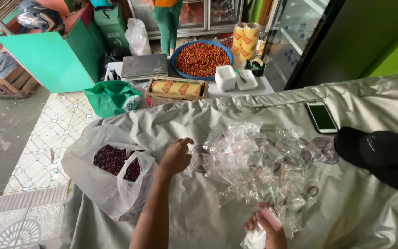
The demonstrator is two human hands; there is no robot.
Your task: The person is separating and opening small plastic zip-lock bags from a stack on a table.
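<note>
The left hand (177, 156) rests on the grey cloth over the surface (171, 120), with its fingers curled loosely and holding nothing. A white plastic bag of dark red beans (116, 161) lies just beside it at nine o'clock, its mouth open. A heap of small clear bags (259, 161) lies at three o'clock from that hand, close by. The right hand (267, 227) is at six o'clock from the heap, at the bottom edge, and pinches one small clear bag (255, 239) between its fingers. A phone (321, 116) and a black cap (381, 154) lie far off at two and three o'clock.
</note>
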